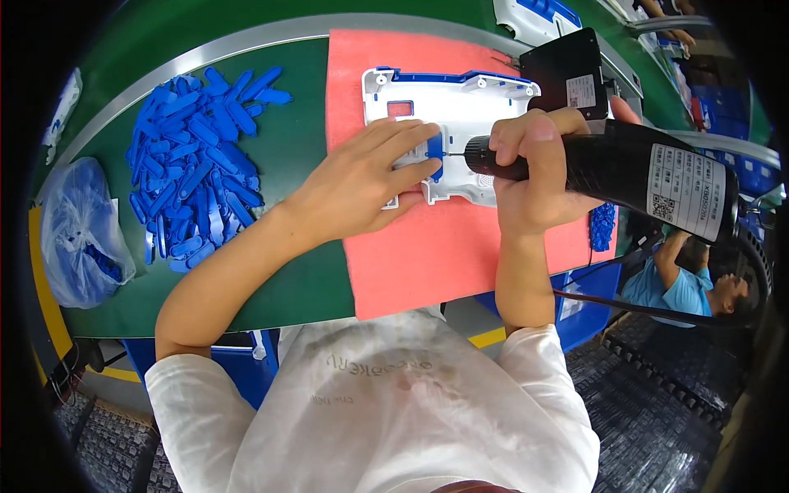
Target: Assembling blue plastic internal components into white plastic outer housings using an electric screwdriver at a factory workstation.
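A white plastic housing (460,103) with blue trim lies on a pink mat (436,255). My left hand (366,177) presses flat on the housing, its fingers pinning a small blue clip (434,152) against it. My right hand (534,172) is wrapped around a black electric screwdriver (641,172), held sideways with its bit touching the blue clip.
A heap of several blue plastic clips (197,156) lies on the green belt (288,140) to the left. A clear bag (78,234) with more blue parts sits at the far left. A black box (567,70) stands behind the housing. Another person (682,283) sits at lower right.
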The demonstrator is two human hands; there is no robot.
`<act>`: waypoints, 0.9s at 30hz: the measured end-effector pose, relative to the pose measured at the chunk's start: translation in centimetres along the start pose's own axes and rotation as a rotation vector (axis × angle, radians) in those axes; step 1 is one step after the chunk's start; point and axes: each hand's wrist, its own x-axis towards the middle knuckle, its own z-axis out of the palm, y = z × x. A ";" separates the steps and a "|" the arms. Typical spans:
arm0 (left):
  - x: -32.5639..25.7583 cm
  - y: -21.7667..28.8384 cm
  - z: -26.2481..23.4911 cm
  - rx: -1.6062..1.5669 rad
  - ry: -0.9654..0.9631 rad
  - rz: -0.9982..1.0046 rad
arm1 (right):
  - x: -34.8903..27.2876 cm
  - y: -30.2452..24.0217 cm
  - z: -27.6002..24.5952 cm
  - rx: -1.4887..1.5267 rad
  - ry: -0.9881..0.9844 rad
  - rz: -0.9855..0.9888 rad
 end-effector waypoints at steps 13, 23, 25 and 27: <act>0.0 0.1 0.3 -0.015 0.017 -0.012 | -0.7 1.0 -0.3 -0.093 -0.120 -0.028; 0.0 0.1 0.3 -0.010 0.014 -0.020 | -0.4 1.6 -0.6 -0.075 -0.093 0.002; 0.0 -0.1 0.3 -0.002 0.011 -0.024 | -0.2 1.9 -1.1 -0.276 -0.265 -0.129; 0.1 -0.1 0.5 -0.002 0.010 -0.018 | 0.0 1.9 -1.1 -0.295 -0.280 -0.147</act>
